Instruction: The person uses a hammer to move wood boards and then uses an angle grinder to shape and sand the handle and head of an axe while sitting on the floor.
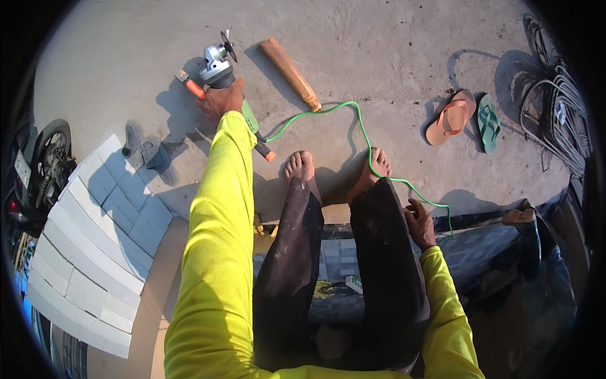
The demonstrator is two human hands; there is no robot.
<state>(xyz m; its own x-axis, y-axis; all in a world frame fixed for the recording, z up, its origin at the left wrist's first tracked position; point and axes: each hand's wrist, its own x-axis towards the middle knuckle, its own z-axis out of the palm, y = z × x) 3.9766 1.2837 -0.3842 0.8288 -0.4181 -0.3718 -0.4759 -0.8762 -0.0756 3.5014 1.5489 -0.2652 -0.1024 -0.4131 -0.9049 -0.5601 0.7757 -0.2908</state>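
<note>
Angle grinder (216, 68) held up front in the left hand (222, 101)

The tool is located forward and left of the person, over the concrete floor (385, 47). The left grip is closed around its body, just behind the silver gear head; a dark disc (228, 47) is fitted and presents nearly edge-on. An orange side handle (191, 84) juts out to the left of the hand, and the green casing (250, 117) shows on the opposite side.

A green cord (358, 117) leaves the rear of the grinder, curves past the lower end of a brown piece of wood (290, 74), crosses at the right bare foot (379, 165) and runs down beyond the right knee. The wood lies on the floor to the right of the disc, apart from it.

The right hand (419, 225) is beside the right knee, near the cord, its grip loosely open with fingers bent (contact with the trouser leg (385, 265) cannot be confirmed).

Further out, an orange-strapped sandal (451, 117) and a green sandal (488, 124) sit side by side at right, with coiled cables (558, 123) beyond. At left are dark sandals (149, 155), stacked pale blocks (95, 252) and a motorcycle (47, 170).
</note>
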